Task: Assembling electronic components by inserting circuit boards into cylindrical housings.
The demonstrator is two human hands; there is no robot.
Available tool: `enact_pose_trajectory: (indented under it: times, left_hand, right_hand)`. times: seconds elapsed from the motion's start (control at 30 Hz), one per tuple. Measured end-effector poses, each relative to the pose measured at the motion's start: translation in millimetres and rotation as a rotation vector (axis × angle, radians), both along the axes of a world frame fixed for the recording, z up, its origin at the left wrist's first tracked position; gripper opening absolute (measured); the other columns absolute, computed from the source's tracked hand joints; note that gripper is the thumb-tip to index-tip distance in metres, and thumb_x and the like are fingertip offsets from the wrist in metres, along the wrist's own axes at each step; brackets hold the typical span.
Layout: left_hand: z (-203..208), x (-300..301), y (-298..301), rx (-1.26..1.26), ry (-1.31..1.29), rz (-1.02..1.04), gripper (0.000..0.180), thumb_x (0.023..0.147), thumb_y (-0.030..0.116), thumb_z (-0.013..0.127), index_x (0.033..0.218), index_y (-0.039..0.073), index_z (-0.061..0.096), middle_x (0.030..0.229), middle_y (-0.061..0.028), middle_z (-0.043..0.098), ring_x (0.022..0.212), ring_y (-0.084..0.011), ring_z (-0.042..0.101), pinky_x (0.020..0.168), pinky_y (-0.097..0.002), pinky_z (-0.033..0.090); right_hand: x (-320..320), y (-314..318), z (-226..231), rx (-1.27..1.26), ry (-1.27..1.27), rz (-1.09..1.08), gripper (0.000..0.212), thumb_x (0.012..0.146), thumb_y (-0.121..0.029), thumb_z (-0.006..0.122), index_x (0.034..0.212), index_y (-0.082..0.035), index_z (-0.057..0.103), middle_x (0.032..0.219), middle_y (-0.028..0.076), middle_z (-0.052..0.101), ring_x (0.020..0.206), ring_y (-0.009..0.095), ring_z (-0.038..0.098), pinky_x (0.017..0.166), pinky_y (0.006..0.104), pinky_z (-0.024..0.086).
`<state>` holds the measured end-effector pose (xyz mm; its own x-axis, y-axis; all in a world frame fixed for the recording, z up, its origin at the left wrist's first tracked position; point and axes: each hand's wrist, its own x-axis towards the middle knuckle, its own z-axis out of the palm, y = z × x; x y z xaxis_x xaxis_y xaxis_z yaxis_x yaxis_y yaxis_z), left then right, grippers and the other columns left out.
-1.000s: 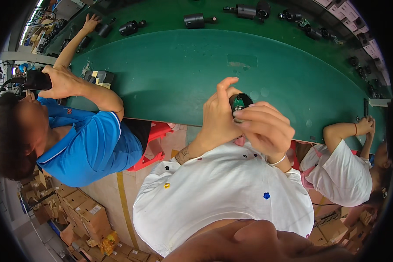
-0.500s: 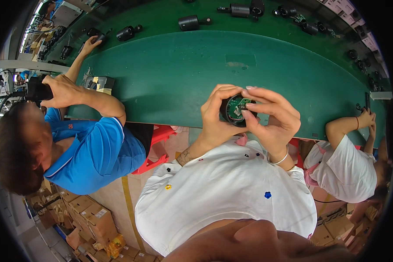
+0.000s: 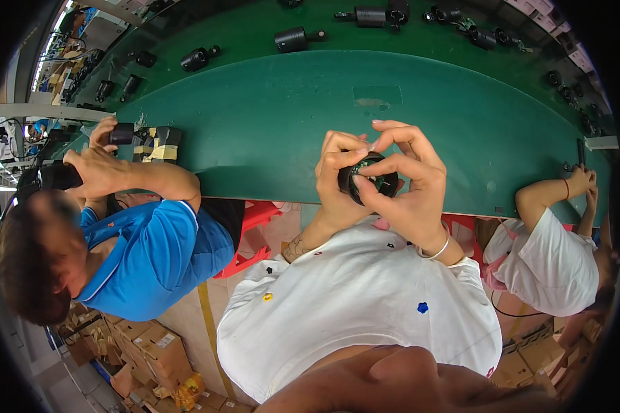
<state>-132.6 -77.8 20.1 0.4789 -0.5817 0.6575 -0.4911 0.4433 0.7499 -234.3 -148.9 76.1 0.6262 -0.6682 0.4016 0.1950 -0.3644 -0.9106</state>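
Note:
At the near side of the green bench, my left hand (image 3: pixel 334 165) wraps round a round black housing (image 3: pixel 351 195) with its open end facing up. Inside it, bits of a green circuit board (image 3: pixel 383 184) show between the fingers. My right hand (image 3: pixel 413 175) comes from the other side, thumb and forefinger bent down into the opening on the board. Its other fingers arch over the far rim, close to my left fingertips. The fingers cover much of the board, so its seating in the housing cannot be made out.
A conveyor belt (image 3: pixel 248 38) along the far side carries several black cylindrical units (image 3: pixel 291 39). To the left, a co-worker in a blue shirt (image 3: pixel 155 251) handles black units beside a taped block (image 3: pixel 162 143). Another person in white (image 3: pixel 548 268) works at the right. Cartons (image 3: pixel 155 351) stand behind.
My right thumb and forefinger have moved left and deeper over the housing, covering more of the board. The housing has shifted slightly left. The blue-shirted co-worker has brought a black unit back from the belt.

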Motion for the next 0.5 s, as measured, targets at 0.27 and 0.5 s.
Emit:
enact_pose_trajectory:
  times: [0.27,0.5]
  left_hand:
    - [-1.6,3.4,-1.8,-0.054,0.005,0.073,0.057,0.064,0.001,0.079,0.112,0.016,0.051,0.098,-0.0061,0.058,0.089,-0.0216,0.053,0.082,-0.0388,0.05]
    - [7.9,-0.2,-2.0,-0.04,-0.171,0.24,0.055,0.067,0.003,0.08,0.113,0.017,0.051,0.103,-0.0057,0.059,0.091,-0.0223,0.051,0.083,-0.0404,0.049]
  right_hand:
    - [5.2,3.8,-0.7,-0.016,0.032,0.032,0.016,0.065,0.003,0.075,0.079,-0.005,0.074,0.109,0.009,0.059,0.126,0.032,0.048,0.099,0.045,0.045]
    - [4.4,6.2,-8.7,0.167,-0.059,0.058,0.018,0.067,0.001,0.076,0.083,-0.007,0.076,0.117,0.009,0.06,0.13,0.033,0.043,0.103,0.0467,0.041]
